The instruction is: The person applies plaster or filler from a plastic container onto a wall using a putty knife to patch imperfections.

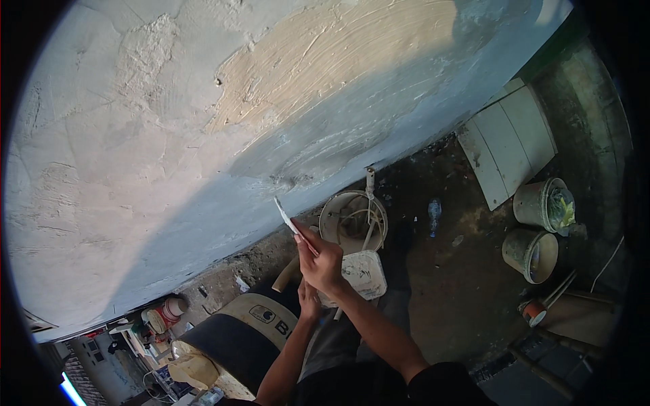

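Observation:
My right hand [321, 264] grips a flat scraper [286, 216] coated with white paste, its blade angled up toward the wall [169, 149]. The blade tip is near a rough grey patch [291, 177] below a cream smeared area [338, 54]; whether it touches is unclear. My left hand [308, 304] is closed just below the right, beside a paste-stained pale rectangular tray [362, 271]; what its fingers hold is hidden. Behind my hands, at the wall's foot, stands a bucket [325, 216] with hoses and a pipe inside.
A dark drum [237, 331] with a beige band lies at lower left, near assorted clutter [162, 318]. On the right are tilted pale panels [504, 142], two buckets [535, 203] [514, 250], a small orange container [535, 314] and wooden poles [542, 365]. A plastic bottle [435, 216] lies on the floor.

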Tool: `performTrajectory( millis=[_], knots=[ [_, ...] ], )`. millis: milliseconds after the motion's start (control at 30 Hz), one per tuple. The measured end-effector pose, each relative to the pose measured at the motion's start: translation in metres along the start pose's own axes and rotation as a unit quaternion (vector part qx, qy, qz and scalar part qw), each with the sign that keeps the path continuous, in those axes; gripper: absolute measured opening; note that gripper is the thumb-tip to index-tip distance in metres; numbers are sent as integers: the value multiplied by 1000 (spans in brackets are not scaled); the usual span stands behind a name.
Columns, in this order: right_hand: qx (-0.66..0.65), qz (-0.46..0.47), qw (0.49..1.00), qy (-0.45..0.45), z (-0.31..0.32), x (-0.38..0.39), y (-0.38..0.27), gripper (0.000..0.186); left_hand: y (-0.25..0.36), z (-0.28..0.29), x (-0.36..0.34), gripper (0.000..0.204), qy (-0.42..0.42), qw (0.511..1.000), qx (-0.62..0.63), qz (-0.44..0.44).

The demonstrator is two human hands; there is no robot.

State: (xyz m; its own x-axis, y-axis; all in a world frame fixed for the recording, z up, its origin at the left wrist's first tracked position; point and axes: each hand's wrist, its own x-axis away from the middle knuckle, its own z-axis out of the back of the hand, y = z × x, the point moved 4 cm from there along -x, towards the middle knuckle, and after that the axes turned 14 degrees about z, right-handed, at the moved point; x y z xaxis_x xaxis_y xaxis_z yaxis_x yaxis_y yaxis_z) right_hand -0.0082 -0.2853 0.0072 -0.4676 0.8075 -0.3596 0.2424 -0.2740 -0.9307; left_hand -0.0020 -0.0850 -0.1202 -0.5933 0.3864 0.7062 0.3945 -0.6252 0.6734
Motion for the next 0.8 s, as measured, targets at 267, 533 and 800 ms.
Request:
performTrajectory(
  millis=[267, 533, 800],
  knots=[
    [129, -150, 977, -76, 209, -16, -22, 24, 99, -54, -4, 49, -13, 987, 98, -124],
    [330, -167, 880, -297, 217, -21, -28, 25, 122, -104, 3, 48, -48, 975, 94, -197],
    [408, -161, 830, -345, 225, -34, -11, 26, 156, -130, 14, 51, -19, 961, 86, -263]
  ],
)
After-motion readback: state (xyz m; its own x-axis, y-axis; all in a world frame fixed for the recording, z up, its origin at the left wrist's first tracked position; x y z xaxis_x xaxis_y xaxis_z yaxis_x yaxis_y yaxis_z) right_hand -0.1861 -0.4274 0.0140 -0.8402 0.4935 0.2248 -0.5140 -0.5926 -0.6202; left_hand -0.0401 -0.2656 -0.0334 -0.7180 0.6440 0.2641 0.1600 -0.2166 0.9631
